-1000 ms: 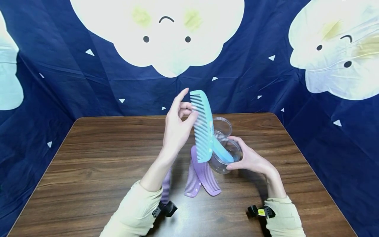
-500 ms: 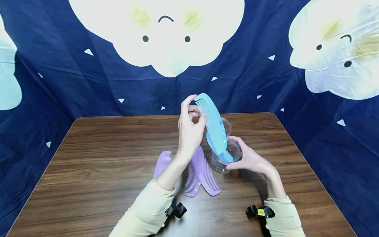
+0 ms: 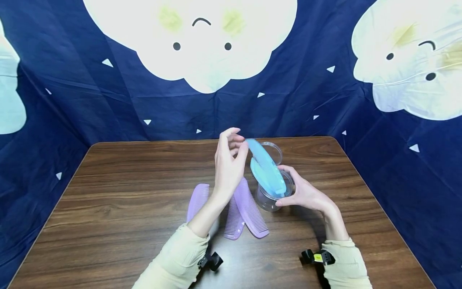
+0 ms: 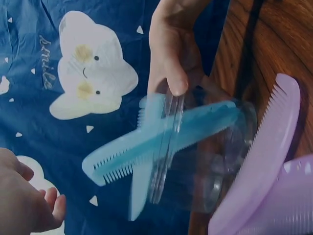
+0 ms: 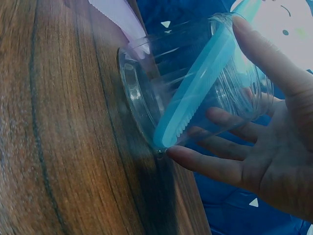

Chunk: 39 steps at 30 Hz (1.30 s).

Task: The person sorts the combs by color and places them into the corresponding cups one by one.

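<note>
My right hand [image 3: 301,188] grips a clear plastic jar [image 3: 268,204] round its side, thumb and fingers spread about the wall in the right wrist view. Two light blue combs stand slanted in the jar and cross each other in the left wrist view: one comb [image 4: 110,155] leans across, the other comb [image 4: 141,191] sticks out past the rim. Through the clear wall, one comb's lower end [image 5: 168,129] shows near the jar's bottom. My left hand [image 3: 229,164] hovers beside the combs' upper ends, fingers loosely bent and, in the left wrist view, apart from them.
Two purple combs [image 3: 251,212] lie crossed on the wooden table [image 3: 144,192] before the jar. Another purple comb [image 3: 197,198] lies partly under my left forearm. A clear round plastic piece [image 3: 277,149] is behind the jar. Blue cloth [image 3: 162,104] hangs behind.
My left hand has brought a blue comb right and down into the jar beside the other one, and its fingers have let go. My right hand stays on the jar.
</note>
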Motion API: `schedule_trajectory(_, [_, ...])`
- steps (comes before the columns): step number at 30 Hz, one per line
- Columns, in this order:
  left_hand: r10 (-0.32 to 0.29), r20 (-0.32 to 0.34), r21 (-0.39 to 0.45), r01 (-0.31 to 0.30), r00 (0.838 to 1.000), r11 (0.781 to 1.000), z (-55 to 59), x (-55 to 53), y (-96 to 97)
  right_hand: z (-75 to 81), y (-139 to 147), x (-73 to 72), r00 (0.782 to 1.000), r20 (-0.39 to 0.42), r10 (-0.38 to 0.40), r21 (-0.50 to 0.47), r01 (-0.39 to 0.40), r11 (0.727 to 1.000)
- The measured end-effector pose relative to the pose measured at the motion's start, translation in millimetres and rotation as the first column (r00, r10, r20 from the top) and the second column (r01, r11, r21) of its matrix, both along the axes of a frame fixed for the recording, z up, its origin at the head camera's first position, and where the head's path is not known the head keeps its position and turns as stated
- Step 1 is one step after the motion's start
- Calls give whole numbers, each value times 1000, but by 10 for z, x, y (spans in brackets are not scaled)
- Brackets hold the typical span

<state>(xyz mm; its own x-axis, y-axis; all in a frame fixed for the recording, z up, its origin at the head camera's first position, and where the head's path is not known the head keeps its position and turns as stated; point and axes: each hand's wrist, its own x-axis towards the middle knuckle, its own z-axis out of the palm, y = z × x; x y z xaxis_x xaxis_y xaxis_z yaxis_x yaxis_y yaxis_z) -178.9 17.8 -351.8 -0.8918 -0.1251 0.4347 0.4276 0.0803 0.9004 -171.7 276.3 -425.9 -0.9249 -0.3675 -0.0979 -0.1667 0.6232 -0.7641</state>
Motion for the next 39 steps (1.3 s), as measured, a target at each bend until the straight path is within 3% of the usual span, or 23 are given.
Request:
schedule_trajectory(4, [26,35,-180,-20,999,983,-104,-138,-61,4,42,-1,1000,-2,-8,6,8,1000])
schedule_trajectory(7, [7,182,-326,53,983,944,-246,-307,-81,-4,70,17,1000,8,-18,10,18,1000])
schedule_trajectory(10, [-18,345,-318,135,938,938,-404,-483,-93,-14,67,42,999,20,-26,5,25,1000])
schedule_trajectory(13, [-28,424,-254,149,905,956,-506,-609,-112,-20,53,58,999,20,-31,-3,31,1000])
schedule_trajectory(17, [-41,468,-225,165,883,960,-562,-659,-120,-23,32,73,999,19,-25,-13,25,1000])
schedule_trajectory(30, [-60,518,-197,187,853,963,-614,-726,-74,-15,-69,86,1000,15,-10,-24,10,1000])
schedule_trajectory(39, [-102,487,-144,195,867,970,-666,-786,-62,-13,-86,69,1000,16,-13,-22,13,1000])
